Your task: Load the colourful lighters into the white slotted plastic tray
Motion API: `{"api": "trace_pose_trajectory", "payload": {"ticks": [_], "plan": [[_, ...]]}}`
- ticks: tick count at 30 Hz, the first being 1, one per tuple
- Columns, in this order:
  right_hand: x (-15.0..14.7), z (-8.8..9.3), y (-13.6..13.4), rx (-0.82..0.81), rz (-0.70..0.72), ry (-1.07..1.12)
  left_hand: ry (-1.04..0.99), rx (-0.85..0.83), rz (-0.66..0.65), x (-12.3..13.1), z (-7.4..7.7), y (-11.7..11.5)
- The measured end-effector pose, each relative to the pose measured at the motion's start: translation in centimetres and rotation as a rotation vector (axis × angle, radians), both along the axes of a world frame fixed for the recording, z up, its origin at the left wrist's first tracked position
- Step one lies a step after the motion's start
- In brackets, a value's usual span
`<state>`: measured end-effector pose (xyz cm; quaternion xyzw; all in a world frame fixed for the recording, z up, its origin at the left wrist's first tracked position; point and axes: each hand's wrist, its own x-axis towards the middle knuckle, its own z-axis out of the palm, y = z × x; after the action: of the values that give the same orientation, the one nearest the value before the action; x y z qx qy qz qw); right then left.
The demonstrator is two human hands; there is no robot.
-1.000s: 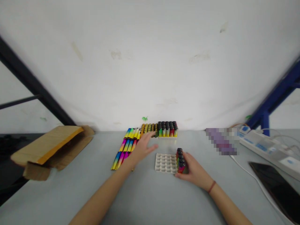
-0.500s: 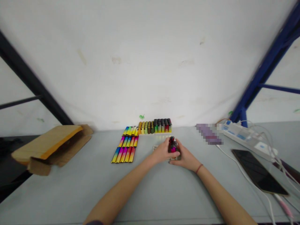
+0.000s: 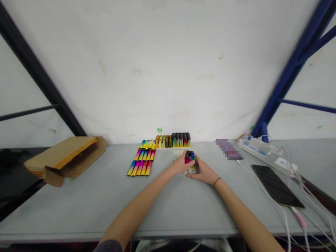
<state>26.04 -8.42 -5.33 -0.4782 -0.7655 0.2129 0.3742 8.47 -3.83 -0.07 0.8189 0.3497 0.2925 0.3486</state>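
Between my hands are a few colourful lighters (image 3: 189, 157) with dark tops, pink and blue among them. My left hand (image 3: 178, 166) is closed on them from the left, thumb across the front. From the right, my right hand (image 3: 206, 171) curls round the same spot, its fingers against the lighters and a pale tray (image 3: 192, 171); which of these it grips is partly hidden. A block of upright black-topped lighters (image 3: 181, 140) stands just behind. Beside it is a block of gold-topped lighters (image 3: 163, 141).
Rainbow-coloured metallic lighters (image 3: 140, 168) lie in rows left of my hands. An opened cardboard box (image 3: 63, 150) rests at far left. On the right are a black phone (image 3: 277, 185), a pixelated purple item (image 3: 229, 149), a power strip (image 3: 270, 155) and white cables. A wall backs the table.
The lighters between my hands have shifted, and blue now shows among them. More of the pale tray is visible below. The camera view has moved slightly, bringing the table's front edge into sight.
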Motion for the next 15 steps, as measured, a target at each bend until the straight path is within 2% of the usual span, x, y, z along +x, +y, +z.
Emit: {"api": "trace_pose_trajectory", "payload": {"ticks": [6, 8, 10, 12, 15], "plan": [[0.0, 0.1, 0.0, 0.001, -0.018, -0.032, 0.046, 0.05, 0.031, -0.2, -0.7, -0.4], [0.0, 0.0, 0.0, 0.01, -0.011, -0.041, 0.014, 0.032, 0.066, -0.1, -0.5, -0.8], [0.0, 0.1, -0.1, 0.003, -0.014, -0.057, -0.064, 0.005, 0.138, -0.4, 0.5, -0.9], [0.1, 0.1, -0.3, -0.018, -0.031, -0.081, -0.15, -0.005, 0.243, -1.8, 2.3, -0.3], [0.1, 0.4, -0.4, -0.029, -0.032, -0.108, -0.089, 0.025, 0.449, -6.2, 5.2, 1.9]]}}
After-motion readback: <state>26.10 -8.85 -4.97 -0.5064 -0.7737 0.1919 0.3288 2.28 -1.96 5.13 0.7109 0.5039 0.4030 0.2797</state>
